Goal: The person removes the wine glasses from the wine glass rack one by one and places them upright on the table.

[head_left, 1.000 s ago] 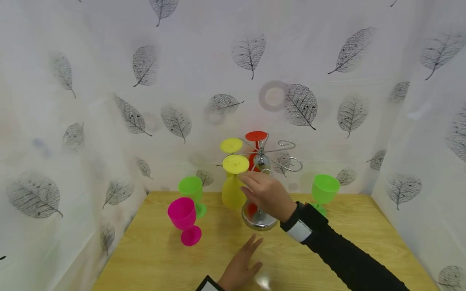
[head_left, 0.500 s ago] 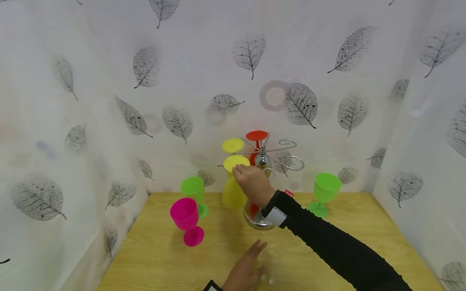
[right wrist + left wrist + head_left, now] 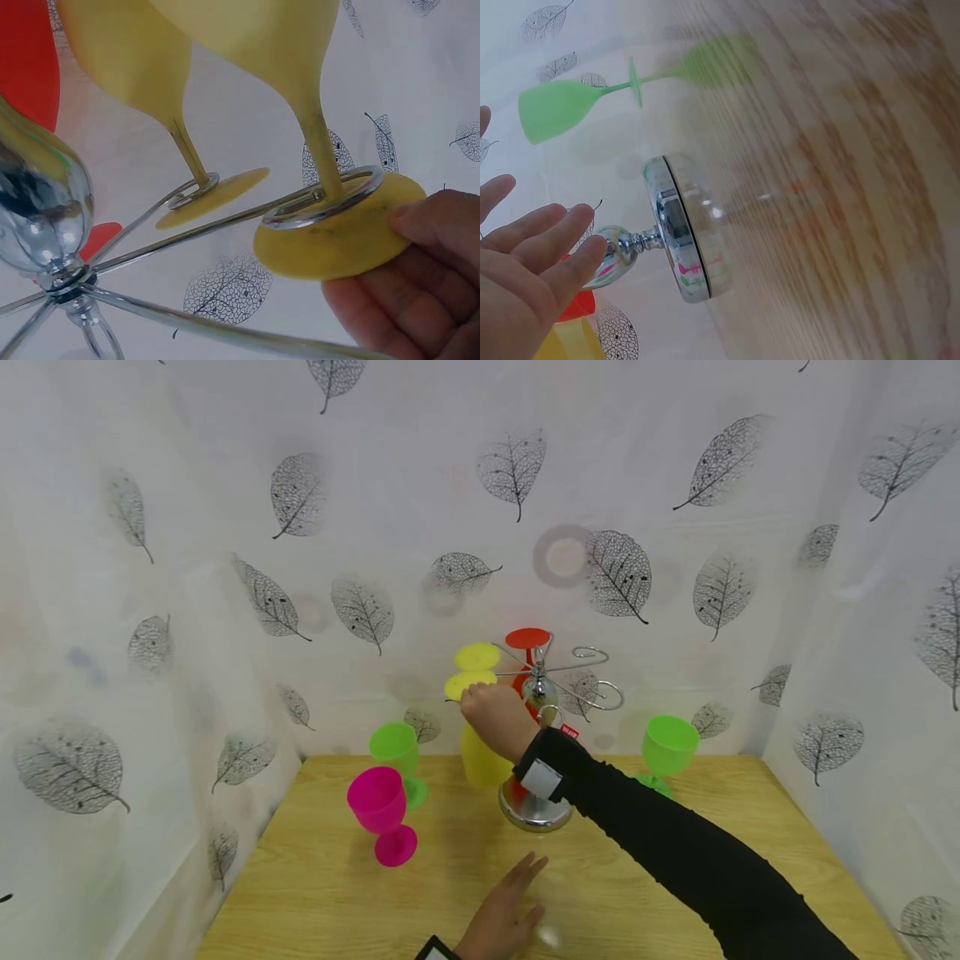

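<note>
My right hand pinches the round foot of the front yellow goblet, thumb on one face and fingers behind it. This goblet hangs upside down, its stem inside a wire ring of the chrome rack. Behind it a second yellow goblet hangs in another ring, and a red goblet hangs at the back. My left hand hovers low over the table before the rack, fingers spread, holding nothing. In the left wrist view that hand appears beside the rack's stem.
On the left of the wooden table stand a pink goblet and a green goblet. Another green goblet stands at the right, partly behind my right sleeve. Bare curled rack arms reach rightward. Leaf-patterned sheeting surrounds the table.
My right hand has moved left along the front yellow goblet and now grips its foot, which has shifted left and slightly up. The left hand has moved slightly right.
</note>
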The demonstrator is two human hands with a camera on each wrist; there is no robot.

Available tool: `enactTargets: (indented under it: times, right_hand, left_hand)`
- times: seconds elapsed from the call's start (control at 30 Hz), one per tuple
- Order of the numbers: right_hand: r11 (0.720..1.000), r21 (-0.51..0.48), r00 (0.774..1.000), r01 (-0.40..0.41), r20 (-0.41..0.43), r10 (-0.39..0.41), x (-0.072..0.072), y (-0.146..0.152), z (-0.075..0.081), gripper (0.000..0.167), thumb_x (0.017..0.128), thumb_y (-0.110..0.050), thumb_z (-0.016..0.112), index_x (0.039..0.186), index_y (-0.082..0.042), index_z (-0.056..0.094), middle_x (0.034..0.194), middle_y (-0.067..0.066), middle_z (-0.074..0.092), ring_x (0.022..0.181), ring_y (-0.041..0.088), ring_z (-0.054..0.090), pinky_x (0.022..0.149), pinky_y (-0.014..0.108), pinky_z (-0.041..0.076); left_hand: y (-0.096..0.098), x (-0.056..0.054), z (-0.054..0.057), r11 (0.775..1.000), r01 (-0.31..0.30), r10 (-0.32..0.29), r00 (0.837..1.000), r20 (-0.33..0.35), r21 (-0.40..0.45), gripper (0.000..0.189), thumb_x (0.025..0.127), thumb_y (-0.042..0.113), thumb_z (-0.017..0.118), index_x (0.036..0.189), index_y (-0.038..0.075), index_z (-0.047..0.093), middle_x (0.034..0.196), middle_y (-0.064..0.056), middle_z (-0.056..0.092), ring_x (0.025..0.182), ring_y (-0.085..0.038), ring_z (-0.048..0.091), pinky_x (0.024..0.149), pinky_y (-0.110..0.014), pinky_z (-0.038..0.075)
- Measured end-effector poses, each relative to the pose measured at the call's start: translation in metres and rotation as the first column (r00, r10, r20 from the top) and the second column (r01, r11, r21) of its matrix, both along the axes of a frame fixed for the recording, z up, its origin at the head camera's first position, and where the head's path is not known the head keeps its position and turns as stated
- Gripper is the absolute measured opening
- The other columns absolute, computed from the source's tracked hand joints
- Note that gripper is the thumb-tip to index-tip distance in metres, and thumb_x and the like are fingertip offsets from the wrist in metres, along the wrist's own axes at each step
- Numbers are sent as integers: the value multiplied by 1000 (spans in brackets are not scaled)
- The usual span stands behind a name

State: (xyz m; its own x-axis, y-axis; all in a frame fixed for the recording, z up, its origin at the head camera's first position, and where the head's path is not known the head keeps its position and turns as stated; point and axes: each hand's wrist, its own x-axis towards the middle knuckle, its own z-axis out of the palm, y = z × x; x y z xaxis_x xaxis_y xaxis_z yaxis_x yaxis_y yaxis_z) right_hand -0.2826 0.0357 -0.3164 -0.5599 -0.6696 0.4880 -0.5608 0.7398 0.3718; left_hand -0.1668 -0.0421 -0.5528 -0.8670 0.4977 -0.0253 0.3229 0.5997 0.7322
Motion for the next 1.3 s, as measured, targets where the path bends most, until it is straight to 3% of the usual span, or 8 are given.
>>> enactTargets:
  times: [0.17,0.4,0.7,0.9,1.03,1.13,1.2,1.3]
  right_hand:
    - [997,-50,994,51,96,-46,-8,-3,7,14,81,-18,72,90,-6,73,75,5,71,61,17,64,59,21,55]
    - [988,-77,988,137,76,-131,-20,5,7,9,80,-15,74,84,-6,73,72,5,71,58,17,63,58,27,55]
    - [963,-218,981,158,141,-129,-10,26,6,11,82,-10,70,89,-1,71,77,9,71,64,20,65,65,28,57]
    - [978,-189,996,86,39,-80,7,35,0,5,81,-6,71,81,-1,70,68,8,67,57,18,63,55,24,55]
    - [985,-174,999,12,-46,-20,19,36,-6,5,80,-5,72,80,-2,69,69,5,67,58,16,64,56,25,56]
    - [980,-188,996,-60,-82,45,28,40,-10,10,77,-5,74,84,-2,68,75,5,68,62,16,65,64,26,58]
    - [972,-201,989,-119,-113,98,34,44,-13,18,74,-5,77,89,-2,68,81,7,70,68,17,67,69,27,58]
    - [951,-213,965,-226,-185,187,43,53,-16,29,68,-6,81,95,0,70,90,10,73,78,20,70,74,29,58]
  left_hand:
    - [-1,0,0,1000,2,-2,1000,19,24,60,94,25,55,146,36,27,153,-5,31,135,-31,39,102,-52,42]
    - [-2,0,2,1000,1,-2,1000,21,23,59,94,21,56,146,29,30,153,-7,31,136,-30,37,105,-52,38]
    - [1,2,0,999,19,-16,997,-71,38,61,92,18,58,146,28,31,150,-11,35,134,-31,40,103,-50,41]
    - [0,2,0,1000,16,-15,998,-62,13,60,92,21,58,146,29,31,150,-9,36,133,-31,41,103,-49,42]
    - [-3,4,-2,1000,21,-18,991,-135,21,60,92,22,58,145,28,32,148,-12,39,131,-32,44,100,-47,45]
    - [-4,5,-4,1000,27,-24,967,-253,9,58,91,21,58,145,22,34,144,-15,43,127,-32,47,97,-45,47]
    - [-4,5,-7,1000,14,-14,957,-291,0,58,92,21,58,145,20,34,144,-15,43,127,-31,48,97,-44,48]
    - [-6,3,-11,1000,-15,22,926,-378,22,57,90,16,60,142,15,38,140,-16,47,124,-31,50,96,-43,48]
